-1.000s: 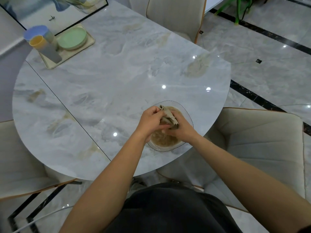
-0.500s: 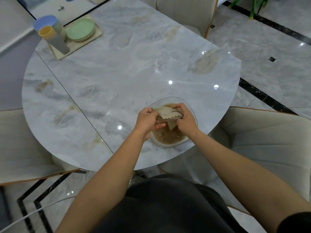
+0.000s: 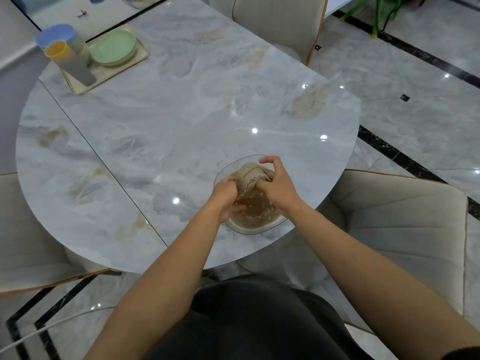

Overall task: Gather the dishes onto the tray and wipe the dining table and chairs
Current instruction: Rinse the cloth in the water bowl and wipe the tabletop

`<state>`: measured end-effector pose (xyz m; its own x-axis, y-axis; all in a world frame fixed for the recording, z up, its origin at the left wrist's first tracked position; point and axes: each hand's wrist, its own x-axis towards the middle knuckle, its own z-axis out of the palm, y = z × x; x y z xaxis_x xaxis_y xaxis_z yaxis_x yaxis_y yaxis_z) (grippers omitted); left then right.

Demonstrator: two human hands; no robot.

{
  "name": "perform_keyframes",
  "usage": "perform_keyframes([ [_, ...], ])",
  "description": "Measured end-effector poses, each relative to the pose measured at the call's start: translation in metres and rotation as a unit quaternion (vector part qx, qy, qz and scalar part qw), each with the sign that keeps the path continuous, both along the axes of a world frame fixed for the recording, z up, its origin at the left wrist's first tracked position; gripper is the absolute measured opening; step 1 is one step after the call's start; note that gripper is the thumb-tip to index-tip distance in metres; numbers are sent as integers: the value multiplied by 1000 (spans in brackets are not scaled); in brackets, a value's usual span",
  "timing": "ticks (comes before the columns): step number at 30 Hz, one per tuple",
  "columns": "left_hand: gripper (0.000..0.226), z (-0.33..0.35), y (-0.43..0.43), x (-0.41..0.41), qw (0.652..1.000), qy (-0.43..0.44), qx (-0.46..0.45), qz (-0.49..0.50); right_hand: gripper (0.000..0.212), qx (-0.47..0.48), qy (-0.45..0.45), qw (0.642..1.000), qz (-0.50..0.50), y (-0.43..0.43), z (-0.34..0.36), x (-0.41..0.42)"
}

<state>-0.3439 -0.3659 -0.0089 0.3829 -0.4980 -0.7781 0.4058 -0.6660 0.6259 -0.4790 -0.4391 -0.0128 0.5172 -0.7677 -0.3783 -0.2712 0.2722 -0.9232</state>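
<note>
Cloth (image 3: 249,175) gripped by left hand (image 3: 224,197) and right hand (image 3: 279,189) over bowl (image 3: 255,228), tray (image 3: 142,57) far across table (image 3: 181,113), chair (image 3: 389,216) beside

dining table (image 3: 181,113): 1
chairs: 3 – far chair (image 3: 278,19), right chair (image 3: 394,224), left chair (image 3: 26,242)
tray (image 3: 140,57): 1
green plate (image 3: 113,48): 1 for sure, maybe a stack, hard to tell
cups: 2 – yellow cup (image 3: 55,51), blue cup (image 3: 55,35)
glass bowl (image 3: 255,224): 1
cloth (image 3: 249,175): 1
hands: 2 – left hand (image 3: 224,197), right hand (image 3: 278,187)
plant (image 3: 376,11): 1, only leaves in view
white cable (image 3: 52,326): 1, on floor
</note>
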Motion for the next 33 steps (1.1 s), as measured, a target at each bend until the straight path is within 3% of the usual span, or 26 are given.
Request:
perform_keyframes([
  [2,34,3,-5,-2,993,92,-14,66,44,-16,18,1000,-2,2,1,2],
  [5,63,-3,-13,-2,979,177,-25,94,35,-34,46,998,16,6,-3,4],
  [8,54,-5,-16,-6,968,218,-63,103,26,-96,103,989,44,7,-2,7],
  [12,26,-8,-17,-8,968,207,-87,113,28,-182,172,964,90,2,1,7],
  [17,23,-10,-17,-6,960,215,-120,132,31,-135,146,973,120,-9,9,1],
  [22,11,-15,-17,-6,951,225,-109,181,9,-149,121,981,-30,-17,26,-12],
  [29,9,-15,-22,-12,965,191,-84,158,5,-134,147,979,-36,-20,7,-15],
  [33,23,-18,-23,-13,955,217,-93,177,7,-122,151,980,-35,-20,3,-18],
])
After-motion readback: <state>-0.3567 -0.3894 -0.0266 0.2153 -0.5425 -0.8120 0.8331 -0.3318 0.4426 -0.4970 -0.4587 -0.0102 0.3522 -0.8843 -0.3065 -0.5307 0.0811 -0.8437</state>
